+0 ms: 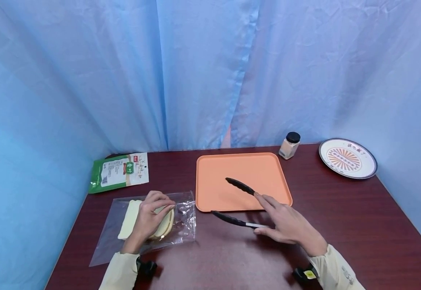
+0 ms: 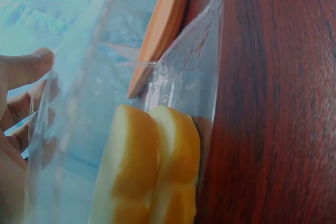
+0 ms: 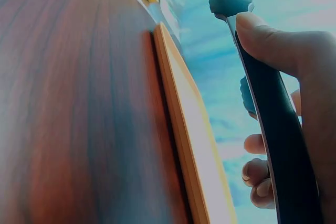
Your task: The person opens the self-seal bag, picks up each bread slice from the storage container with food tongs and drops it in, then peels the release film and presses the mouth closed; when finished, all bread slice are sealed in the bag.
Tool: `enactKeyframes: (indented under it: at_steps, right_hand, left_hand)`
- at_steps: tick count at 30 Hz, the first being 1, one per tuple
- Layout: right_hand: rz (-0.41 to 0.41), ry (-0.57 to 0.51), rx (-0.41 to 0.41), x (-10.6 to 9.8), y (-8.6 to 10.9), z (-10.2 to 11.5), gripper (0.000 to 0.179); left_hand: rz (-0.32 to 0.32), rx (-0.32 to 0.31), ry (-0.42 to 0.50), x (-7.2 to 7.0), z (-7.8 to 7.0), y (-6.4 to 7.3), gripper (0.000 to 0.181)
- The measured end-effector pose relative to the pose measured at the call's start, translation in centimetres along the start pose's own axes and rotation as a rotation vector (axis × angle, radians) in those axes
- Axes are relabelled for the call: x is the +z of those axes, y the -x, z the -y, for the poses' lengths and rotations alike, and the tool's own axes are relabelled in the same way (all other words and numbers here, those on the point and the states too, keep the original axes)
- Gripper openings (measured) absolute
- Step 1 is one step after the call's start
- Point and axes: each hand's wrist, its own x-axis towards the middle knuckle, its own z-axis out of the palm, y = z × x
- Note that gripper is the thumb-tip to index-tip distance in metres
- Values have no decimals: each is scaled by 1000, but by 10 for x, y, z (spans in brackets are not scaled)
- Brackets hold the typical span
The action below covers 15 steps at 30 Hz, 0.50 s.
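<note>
A clear plastic bag (image 1: 185,220) with bread slices (image 2: 137,163) inside lies on the left of the table. Over it, my left hand (image 1: 151,215) pinches the bag's upper film between thumb and fingers, lifting it off the bread. In the left wrist view the slices stand out with golden crust and pale faces. My right hand (image 1: 289,224) holds a pair of tongs (image 1: 228,218), thumb on one arm and fingers on the other. The tongs' black tips are spread apart and point left, near the front edge of an orange tray (image 1: 210,173). Nothing is between the tips.
At the back left lies a green and white pouch (image 1: 121,171). A small jar (image 1: 289,146) with a black lid stands behind the tray's right corner. Farther right, a patterned plate (image 1: 368,171) sits by the blue curtain (image 1: 203,72) that lines the table's back.
</note>
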Motion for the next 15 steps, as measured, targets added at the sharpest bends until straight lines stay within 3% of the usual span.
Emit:
enactKeyframes:
  at_steps: [9,15]
  right_hand:
    - [-86,-58,156,-8,35,-24,95]
    - [-134,-39,311,-15,61,-39,95]
  left_hand:
    - [-1,15,-12,-1,0,1,13]
    - [-3,25,-7,-1,1,1,14]
